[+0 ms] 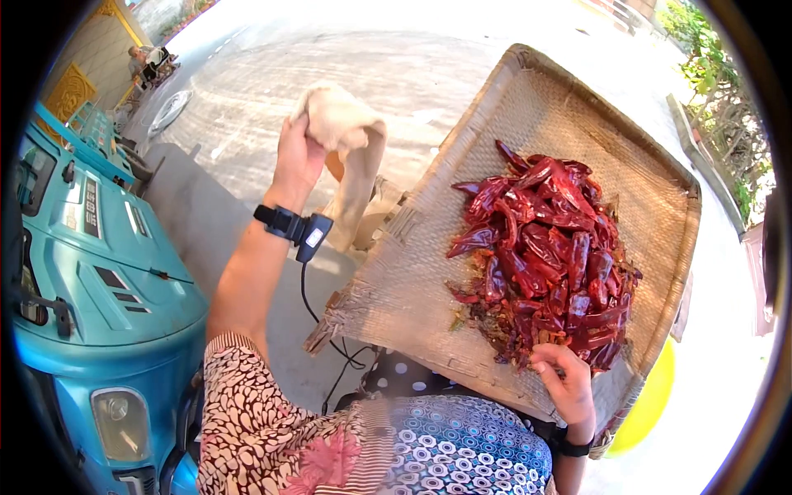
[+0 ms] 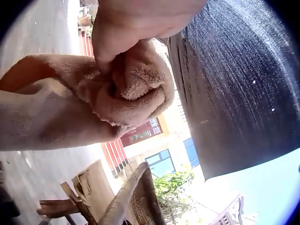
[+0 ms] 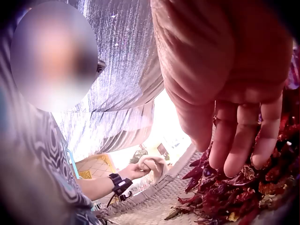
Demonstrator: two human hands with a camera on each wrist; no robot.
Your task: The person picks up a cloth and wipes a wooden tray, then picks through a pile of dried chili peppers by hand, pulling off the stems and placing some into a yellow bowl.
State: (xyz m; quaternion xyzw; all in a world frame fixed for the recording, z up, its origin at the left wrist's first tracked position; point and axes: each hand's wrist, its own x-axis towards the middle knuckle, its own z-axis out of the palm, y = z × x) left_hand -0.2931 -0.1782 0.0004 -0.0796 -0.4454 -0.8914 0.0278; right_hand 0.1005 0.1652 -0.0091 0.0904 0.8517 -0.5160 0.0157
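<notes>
Sunlit paved yard outdoors | far left: blue vehicle parked | left hand raised, grip clenched around bunched beige cloth, kept clear of the food | woven tray tilted on lap | right hand relaxed, fingertips on dried red chillies piled at tray's lower right.

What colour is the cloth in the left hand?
Pale beige. The cloth, gripped by the left hand, shows best in the head view.
</notes>
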